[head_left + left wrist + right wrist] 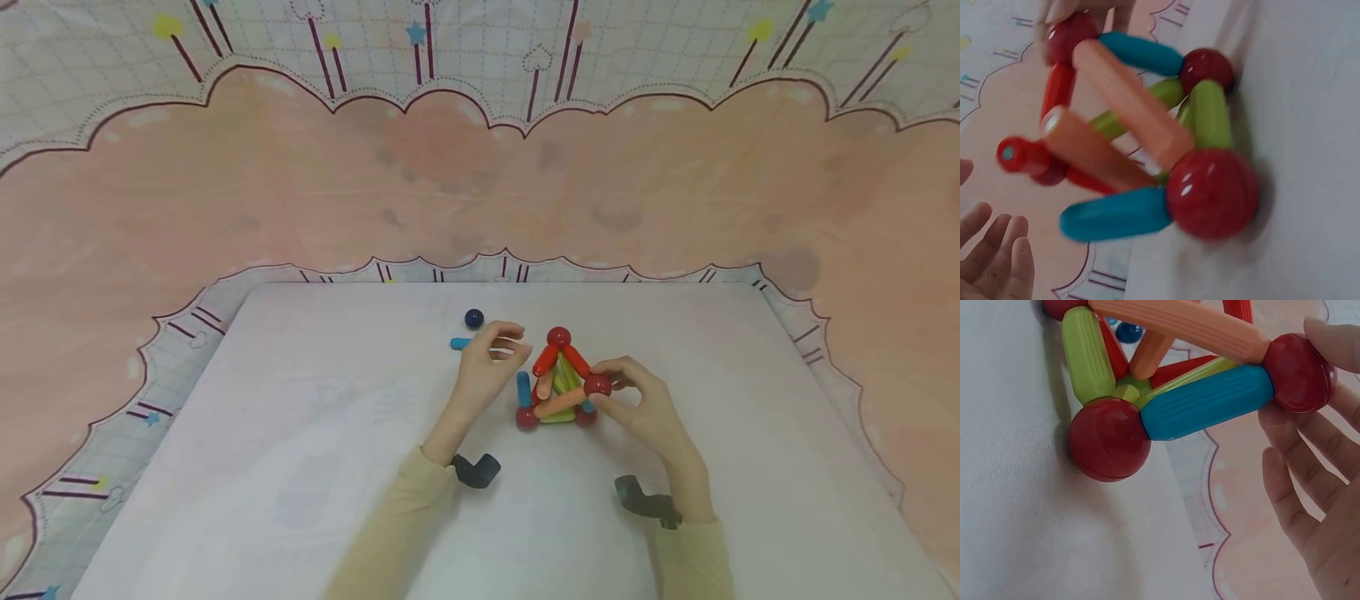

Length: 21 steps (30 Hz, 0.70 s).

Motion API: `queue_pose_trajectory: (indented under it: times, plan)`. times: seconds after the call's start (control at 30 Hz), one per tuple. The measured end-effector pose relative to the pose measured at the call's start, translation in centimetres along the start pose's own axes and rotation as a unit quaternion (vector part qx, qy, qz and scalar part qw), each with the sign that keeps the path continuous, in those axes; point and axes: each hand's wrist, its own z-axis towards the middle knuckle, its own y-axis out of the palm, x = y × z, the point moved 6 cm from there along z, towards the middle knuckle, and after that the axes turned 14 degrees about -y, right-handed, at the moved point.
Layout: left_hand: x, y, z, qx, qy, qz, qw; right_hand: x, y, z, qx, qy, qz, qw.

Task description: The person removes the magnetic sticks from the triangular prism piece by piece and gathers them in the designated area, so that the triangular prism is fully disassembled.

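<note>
A frame of coloured magnetic rods and red balls stands on the white table. My right hand (pixel 645 408) pinches a red ball (pixel 1300 373) at its upper right corner, thumb on one side and fingers on the other. A blue rod (pixel 1210 403) runs down from that ball to a lower red ball (pixel 1109 439), and an orange rod (pixel 1135 103) slants from it to the left corner ball (pixel 1213 194). An upright blue rod (pixel 1116 214) there has a free end. My left hand (pixel 487 362) hovers left of the frame, fingers loosely bent, holding nothing.
A dark blue ball (pixel 474 318) and a light blue rod (pixel 459 342) lie behind my left hand. Another red ball (pixel 558 337) tops two red rods at the back of the frame. A patterned cloth (pixel 480 192) hangs beyond the table (pixel 300 500).
</note>
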Motion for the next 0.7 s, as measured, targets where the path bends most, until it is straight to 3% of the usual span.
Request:
queue_pose_trajectory:
  times: [0.17,0.33,0.47,0.7]
  plan:
    - [0.0,2.3,-0.4,-0.012,0.013,-0.015,0.9997,0.0,-0.2,0.0,0.0,0.0,0.001,1.0]
    - [0.3,3.8,-0.7,0.005,0.028,0.024,0.9993,-0.2,-0.2,0.1,0.002,0.001,0.0,1.0]
    - [0.3,4.5,-0.9,0.028,0.025,0.056,0.9978,-0.2,-0.2,0.1,0.003,-0.001,-0.001,1.0]
    - [0.1,4.9,-0.8,0.066,0.039,0.052,0.9957,-0.2,-0.1,0.1,0.002,0.003,-0.005,1.0]
